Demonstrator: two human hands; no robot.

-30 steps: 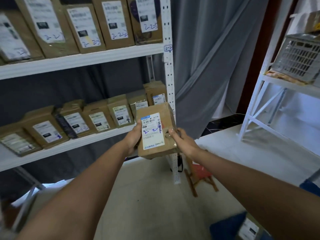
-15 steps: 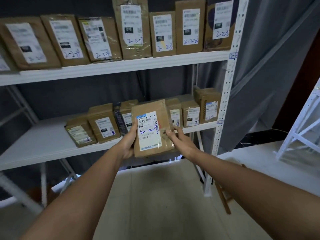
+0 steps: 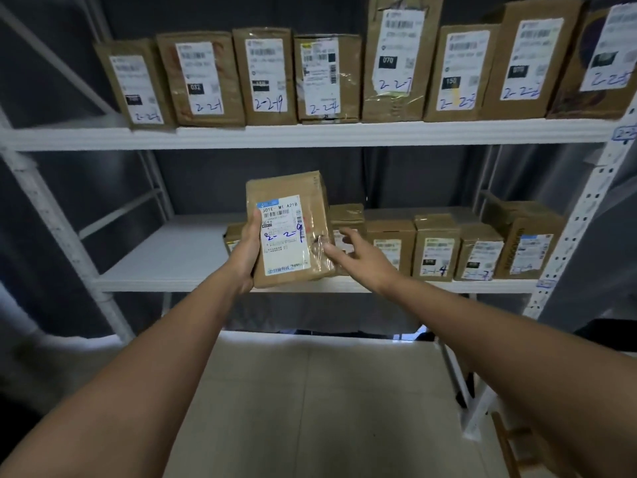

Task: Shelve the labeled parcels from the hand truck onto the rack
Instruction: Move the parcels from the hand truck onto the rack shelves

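Parcel: brown cardboard, upright, held in front of the lower shelf of the rack. A white label with a barcode and blue handwriting faces the camera.

Left hand: wrapped round the parcel's left edge, thumb laid on the label, fingers hidden behind the box.

Right hand: spread wide, holding nothing; the fingers are extended just right of the parcel, 1 fingertip at or near its lower right corner. Contact cannot be confirmed.

Lower shelf: a row of small labelled boxes is stood along the right part; the left part is bare white board. 1 box is partly hidden behind the parcel.

Upper shelf: 8 taller labelled boxes are lined up side by side, each marked in blue ink.

Backdrop: a dark grey curtain is hung behind the rack. A pale tiled floor is seen below.
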